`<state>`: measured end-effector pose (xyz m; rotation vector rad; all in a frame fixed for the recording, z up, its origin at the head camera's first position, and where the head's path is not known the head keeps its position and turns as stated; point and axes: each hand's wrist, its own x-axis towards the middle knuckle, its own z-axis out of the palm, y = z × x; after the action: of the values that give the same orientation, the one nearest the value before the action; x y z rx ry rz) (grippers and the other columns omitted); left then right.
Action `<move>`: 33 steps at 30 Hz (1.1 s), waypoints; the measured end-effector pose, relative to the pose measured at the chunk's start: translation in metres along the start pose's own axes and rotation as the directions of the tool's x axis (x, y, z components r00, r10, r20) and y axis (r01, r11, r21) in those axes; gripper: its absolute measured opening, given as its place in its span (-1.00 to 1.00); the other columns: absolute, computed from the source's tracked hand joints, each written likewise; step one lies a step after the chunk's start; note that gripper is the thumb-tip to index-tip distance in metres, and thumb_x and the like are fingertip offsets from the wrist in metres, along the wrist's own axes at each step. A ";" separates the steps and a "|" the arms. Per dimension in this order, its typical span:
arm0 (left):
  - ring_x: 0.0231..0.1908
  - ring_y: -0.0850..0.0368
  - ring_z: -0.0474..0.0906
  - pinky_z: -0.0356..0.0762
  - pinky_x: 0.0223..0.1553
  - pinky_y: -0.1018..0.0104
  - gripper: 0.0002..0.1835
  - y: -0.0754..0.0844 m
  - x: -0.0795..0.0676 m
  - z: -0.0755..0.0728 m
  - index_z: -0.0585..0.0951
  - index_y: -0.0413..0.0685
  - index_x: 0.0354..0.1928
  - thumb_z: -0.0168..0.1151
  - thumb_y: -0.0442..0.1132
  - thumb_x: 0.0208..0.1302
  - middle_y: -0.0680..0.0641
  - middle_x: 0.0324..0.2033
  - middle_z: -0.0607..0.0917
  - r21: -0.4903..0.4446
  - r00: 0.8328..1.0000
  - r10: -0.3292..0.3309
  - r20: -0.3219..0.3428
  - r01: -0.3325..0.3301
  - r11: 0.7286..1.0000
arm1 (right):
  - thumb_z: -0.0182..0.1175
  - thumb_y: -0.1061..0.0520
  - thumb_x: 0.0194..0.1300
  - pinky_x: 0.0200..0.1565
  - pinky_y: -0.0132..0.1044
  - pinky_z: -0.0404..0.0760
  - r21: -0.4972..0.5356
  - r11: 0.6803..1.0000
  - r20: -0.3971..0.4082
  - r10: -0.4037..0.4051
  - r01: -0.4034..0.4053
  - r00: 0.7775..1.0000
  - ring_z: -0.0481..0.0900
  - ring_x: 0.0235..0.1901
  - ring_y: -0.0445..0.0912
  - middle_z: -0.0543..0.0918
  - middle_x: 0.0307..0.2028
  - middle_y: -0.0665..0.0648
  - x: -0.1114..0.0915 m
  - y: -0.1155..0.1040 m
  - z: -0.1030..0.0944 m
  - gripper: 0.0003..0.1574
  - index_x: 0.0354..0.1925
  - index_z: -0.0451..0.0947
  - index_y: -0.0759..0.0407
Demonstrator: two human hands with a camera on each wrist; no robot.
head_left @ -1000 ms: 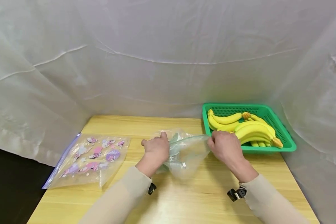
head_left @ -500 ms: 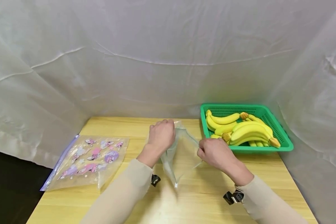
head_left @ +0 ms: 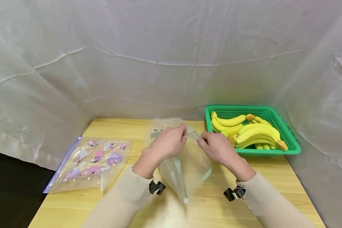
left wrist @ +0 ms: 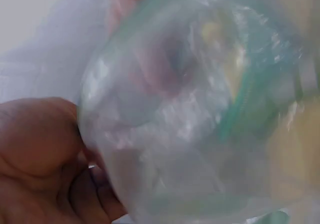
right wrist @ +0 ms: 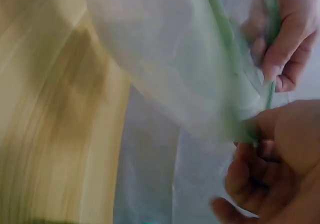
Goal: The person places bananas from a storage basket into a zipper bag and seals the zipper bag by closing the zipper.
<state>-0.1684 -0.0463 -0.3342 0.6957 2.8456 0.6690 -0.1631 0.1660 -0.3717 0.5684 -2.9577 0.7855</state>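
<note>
Both hands hold a clear zip bag point(head_left: 171, 171) with a green-tinted zip strip, spread open above the middle of the table. My left hand point(head_left: 169, 141) grips its rim at the far side. Close by on the right, my right hand point(head_left: 218, 145) pinches the green edge between thumb and finger. In the right wrist view, the right hand point(right wrist: 280, 154) has the strip's corner at its fingertips, and the left thumb and finger point(right wrist: 287, 49) pinch farther along the strip. The bag's film point(left wrist: 165, 134) fills most of the left wrist view, blurred, beside the left palm point(left wrist: 40, 149).
A green basket point(head_left: 294, 147) holding several yellow bananas point(head_left: 256, 134) stands at the back right of the wooden table point(head_left: 213, 212). On the left lies a flat printed zip bag point(head_left: 94, 161) with a purple strip. Pale fabric point(head_left: 159, 63) hangs behind and at the sides.
My hands have drawn closer together at the rim, the right hand moving left from beside the basket. The bag's mouth has spread wider, its zip edge now hanging toward the person.
</note>
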 end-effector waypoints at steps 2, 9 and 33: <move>-0.58 0.16 0.37 0.36 -0.45 0.27 -0.90 -0.001 -0.003 -0.007 0.46 0.08 -0.14 0.00 -0.15 0.64 0.06 -0.54 0.48 -0.068 0.999 -0.007 0.050 0.010 0.998 | 0.05 0.11 0.50 -0.55 -0.30 0.20 0.141 0.989 0.083 0.043 -0.054 0.996 0.13 -0.67 -0.17 0.22 -0.69 -0.06 0.004 -0.002 -0.004 -0.51 -0.63 0.25 0.00; -0.26 0.03 0.56 0.53 -0.18 0.15 -0.91 -0.020 0.004 -0.001 0.56 0.09 -0.27 0.24 -0.18 0.46 -0.01 -0.30 0.66 0.044 0.998 0.014 0.063 -0.017 0.999 | 0.06 0.14 0.38 -0.49 -0.31 0.25 0.268 0.948 0.226 0.113 -0.173 0.968 0.20 -0.61 -0.16 0.23 -0.66 -0.06 0.016 0.010 -0.006 -0.59 -0.62 0.27 0.00; -0.02 0.04 0.64 0.50 0.20 -0.07 -0.34 -0.032 0.008 0.039 0.57 0.17 0.09 -0.12 0.52 0.45 0.05 -0.02 0.72 -0.035 1.000 -0.012 -0.002 0.012 0.999 | -0.01 0.05 0.49 -0.49 -0.19 0.39 0.196 0.941 -0.105 0.299 -0.275 0.949 0.43 -0.61 -0.01 0.39 -0.68 0.03 0.026 0.030 0.004 -0.57 -0.57 0.38 0.08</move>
<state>-0.1793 -0.0531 -0.3831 0.6725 2.8300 0.7167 -0.1977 0.1789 -0.3865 0.0787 -2.8989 1.0752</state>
